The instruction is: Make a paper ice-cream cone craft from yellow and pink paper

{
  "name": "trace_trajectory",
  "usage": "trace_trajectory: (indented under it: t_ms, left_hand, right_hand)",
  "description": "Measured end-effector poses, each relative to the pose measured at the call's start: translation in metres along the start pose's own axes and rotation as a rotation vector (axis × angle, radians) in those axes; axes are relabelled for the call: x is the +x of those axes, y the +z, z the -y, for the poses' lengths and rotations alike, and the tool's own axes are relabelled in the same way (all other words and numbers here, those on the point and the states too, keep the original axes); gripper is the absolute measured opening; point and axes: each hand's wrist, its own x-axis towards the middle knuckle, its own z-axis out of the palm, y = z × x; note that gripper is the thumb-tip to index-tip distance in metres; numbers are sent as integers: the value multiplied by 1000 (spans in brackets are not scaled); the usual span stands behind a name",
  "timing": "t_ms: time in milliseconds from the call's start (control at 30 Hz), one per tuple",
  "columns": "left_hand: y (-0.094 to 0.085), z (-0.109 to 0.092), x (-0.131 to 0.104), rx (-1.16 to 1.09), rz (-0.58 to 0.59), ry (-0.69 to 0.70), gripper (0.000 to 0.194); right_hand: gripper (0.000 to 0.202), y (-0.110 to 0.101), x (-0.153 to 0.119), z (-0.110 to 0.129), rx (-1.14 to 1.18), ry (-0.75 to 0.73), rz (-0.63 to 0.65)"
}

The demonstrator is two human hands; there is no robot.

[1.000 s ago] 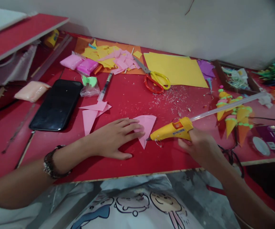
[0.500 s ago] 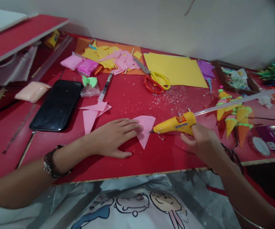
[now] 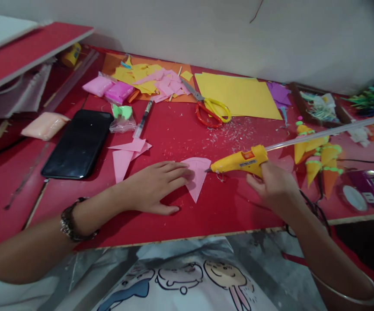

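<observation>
Nozzle [image 3: 208,170] right at the upper right side of the pink paper wedge [image 3: 200,176], and here I am at what looks like the gluing step! My right hand [image 3: 276,185] has its grip closed around the yellow glue gun [image 3: 238,163], the clear stick [image 3: 319,133] poking out behind. My left hand [image 3: 154,188] is open, palm down, fingers spread, fingertips on the wedge's left side, pinning it rather than gripping it. The wedge lies flat, its point towards the front edge of the red table [image 3: 202,222], about midway between the table's ends. Is glue coming out? I can't tell, nor whether the nozzle touches paper. As I judge it, the next move calls for a light, even pass along that side, left fingers pressing but clear of the hot tip. Over to the left, folded pink pieces [image 3: 121,164] lie beside the phone [image 3: 78,144]; scissors [image 3: 217,113] rest nearer the back edge.
</observation>
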Motion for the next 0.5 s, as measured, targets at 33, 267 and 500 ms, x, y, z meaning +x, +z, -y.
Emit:
trace_trajectory:
  t_ms: [33, 267, 500]
  left_hand:
    - [0, 0, 0, -3, 1, 0, 56]
    - [-1, -1, 0, -7, 9, 0, 55]
    - [-1, 0, 1, -22, -5, 1, 55]
  right_hand:
    - [17, 0, 1, 0, -8, 15, 13]
    - [19, -1, 6, 1, -31, 67, 77]
    - [17, -2, 12, 0, -77, 123, 107]
